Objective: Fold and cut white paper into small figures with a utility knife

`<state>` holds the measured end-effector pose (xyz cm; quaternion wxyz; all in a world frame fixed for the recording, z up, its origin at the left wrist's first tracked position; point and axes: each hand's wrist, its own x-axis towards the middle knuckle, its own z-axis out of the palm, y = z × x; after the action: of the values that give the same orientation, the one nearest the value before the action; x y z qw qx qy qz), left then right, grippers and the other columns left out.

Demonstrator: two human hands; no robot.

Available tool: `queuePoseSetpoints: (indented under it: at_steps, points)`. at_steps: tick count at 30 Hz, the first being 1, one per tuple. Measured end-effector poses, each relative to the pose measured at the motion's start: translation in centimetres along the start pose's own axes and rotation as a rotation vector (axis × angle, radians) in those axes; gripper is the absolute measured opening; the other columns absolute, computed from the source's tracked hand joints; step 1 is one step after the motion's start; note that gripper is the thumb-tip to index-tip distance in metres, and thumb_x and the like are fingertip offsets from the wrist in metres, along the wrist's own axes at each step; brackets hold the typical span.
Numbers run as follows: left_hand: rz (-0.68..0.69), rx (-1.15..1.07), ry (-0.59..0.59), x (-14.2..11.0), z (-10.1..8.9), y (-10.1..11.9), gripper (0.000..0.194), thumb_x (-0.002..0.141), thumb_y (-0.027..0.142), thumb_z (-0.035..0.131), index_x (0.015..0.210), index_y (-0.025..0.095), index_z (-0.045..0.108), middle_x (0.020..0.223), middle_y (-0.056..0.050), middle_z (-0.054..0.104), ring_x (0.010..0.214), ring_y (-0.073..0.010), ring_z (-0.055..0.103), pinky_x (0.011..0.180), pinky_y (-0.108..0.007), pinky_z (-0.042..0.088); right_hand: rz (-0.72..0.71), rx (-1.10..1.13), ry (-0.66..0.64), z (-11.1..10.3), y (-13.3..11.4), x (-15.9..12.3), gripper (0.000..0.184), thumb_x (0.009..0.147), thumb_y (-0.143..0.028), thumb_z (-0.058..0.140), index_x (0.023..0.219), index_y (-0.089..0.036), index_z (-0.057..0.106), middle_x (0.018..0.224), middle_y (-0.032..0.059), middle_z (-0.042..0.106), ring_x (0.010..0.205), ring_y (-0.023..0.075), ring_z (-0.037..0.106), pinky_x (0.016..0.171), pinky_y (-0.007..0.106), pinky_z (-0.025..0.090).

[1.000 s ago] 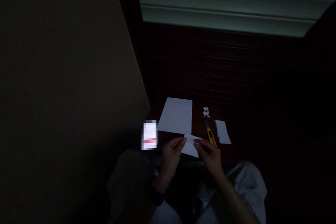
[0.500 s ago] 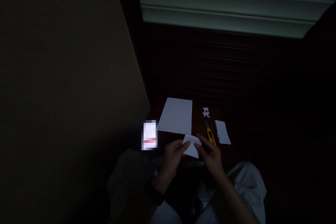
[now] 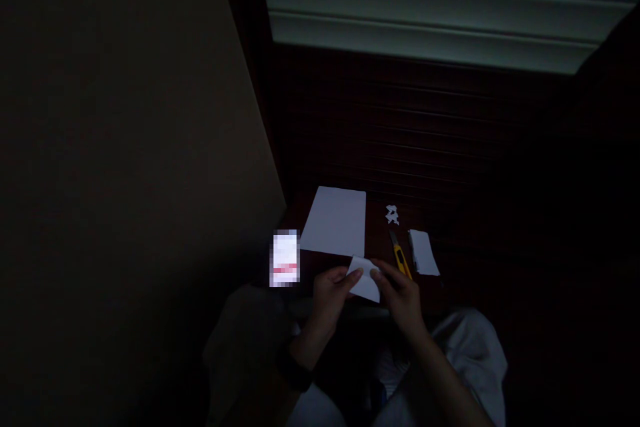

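Observation:
A small white piece of paper (image 3: 365, 285) is held between both hands above the near edge of the dark table. My left hand (image 3: 332, 290) pinches its left side, the thumb lying on top and the fingers underneath. At the right side my right hand (image 3: 400, 290) grips it the same way, thumb on the face and fingers behind. Just beyond the right hand lies a yellow utility knife (image 3: 401, 261), its blade pointing away from me. A larger white sheet (image 3: 336, 221) rests flat beyond the left hand.
Several small paper scraps (image 3: 393, 215) lie behind the knife. Right of it is a stack of white paper (image 3: 425, 253). A bright, pixelated screen-like rectangle (image 3: 285, 259) is at the left. A wall (image 3: 150, 113) rises on the left, and dark slatted panels (image 3: 400, 113) stand behind the table.
Both thumbs have shifted on the small paper: the left moved inward across its face, and the right fingers moved behind its far edge. The other things stay where they were.

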<state>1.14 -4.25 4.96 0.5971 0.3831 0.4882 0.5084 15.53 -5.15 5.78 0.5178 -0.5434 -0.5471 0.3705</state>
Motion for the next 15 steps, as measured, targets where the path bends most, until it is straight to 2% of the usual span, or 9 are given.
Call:
queuePoseSetpoints:
  at_steps: [15]
  points:
    - [-0.012, 0.032, -0.07, 0.1, -0.36, -0.36, 0.031, 0.07, 0.041, 0.066, 0.084, 0.013, 0.068, 0.079, -0.007, 0.07, 0.071, -0.0208, 0.065, 0.057, -0.025, 0.05, 0.035, 0.011, -0.009, -0.23, 0.74, -0.24, 0.029, 0.078, -0.035, 0.06, 0.104, -0.023, 0.066, 0.107, 0.0041, 0.066, 0.101, 0.0238, 0.06, 0.089, 0.038, 0.047]
